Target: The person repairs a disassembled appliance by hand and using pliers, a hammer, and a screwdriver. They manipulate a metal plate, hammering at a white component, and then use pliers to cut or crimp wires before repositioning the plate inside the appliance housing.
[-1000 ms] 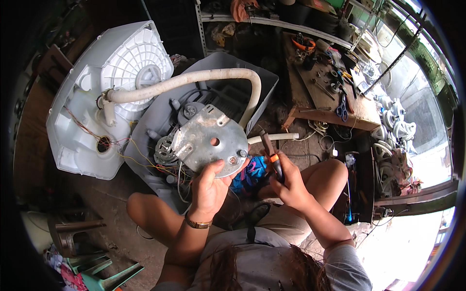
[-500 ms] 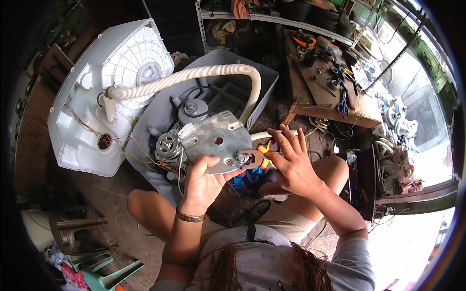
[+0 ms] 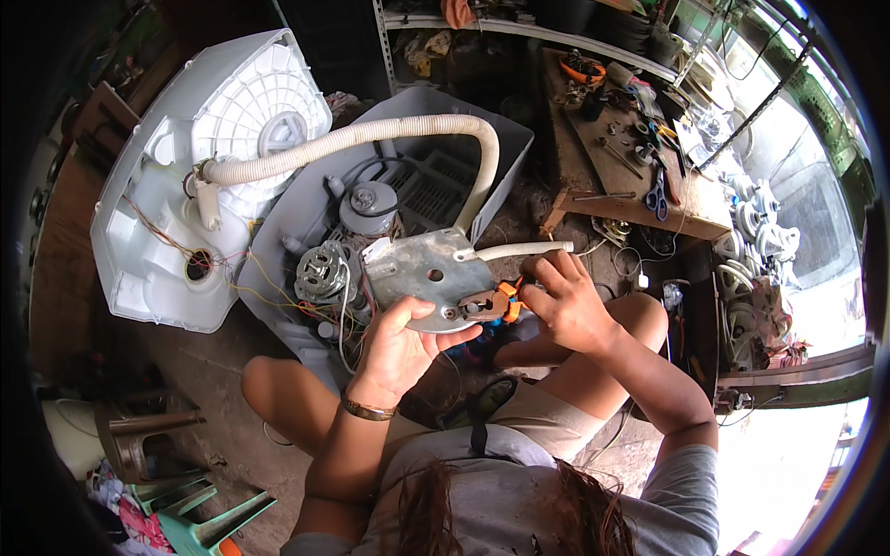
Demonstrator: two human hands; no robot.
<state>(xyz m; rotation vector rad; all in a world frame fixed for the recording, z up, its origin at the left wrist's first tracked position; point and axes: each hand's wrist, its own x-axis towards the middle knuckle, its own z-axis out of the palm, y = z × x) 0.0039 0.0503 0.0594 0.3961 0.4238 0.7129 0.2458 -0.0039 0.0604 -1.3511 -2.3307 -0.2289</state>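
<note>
My left hand (image 3: 389,352) grips a round-ended grey metal plate (image 3: 408,269) at its near edge, thumb on top. My right hand (image 3: 565,306) is closed on orange-handled pliers (image 3: 496,304), whose jaws lie at a fitting on the plate's near right part. Beyond the plate, a grey plastic housing (image 3: 505,157) holds a motor (image 3: 317,276), a round pale part (image 3: 369,206) and wires. A ribbed white hose (image 3: 389,132) arches from the white plastic cover (image 3: 153,250) at left down behind the plate.
A wooden bench (image 3: 612,204) at back right carries scissors (image 3: 658,195) and other tools. White pulley-like parts (image 3: 765,232) are piled along the right window. A brown stool (image 3: 148,417) and a green plastic piece (image 3: 209,510) lie at lower left. My bent legs frame the work.
My right hand has swung the pliers from upright beside the plate down onto its near right fitting, with the wrist moving right. The plate has shifted slightly right.
</note>
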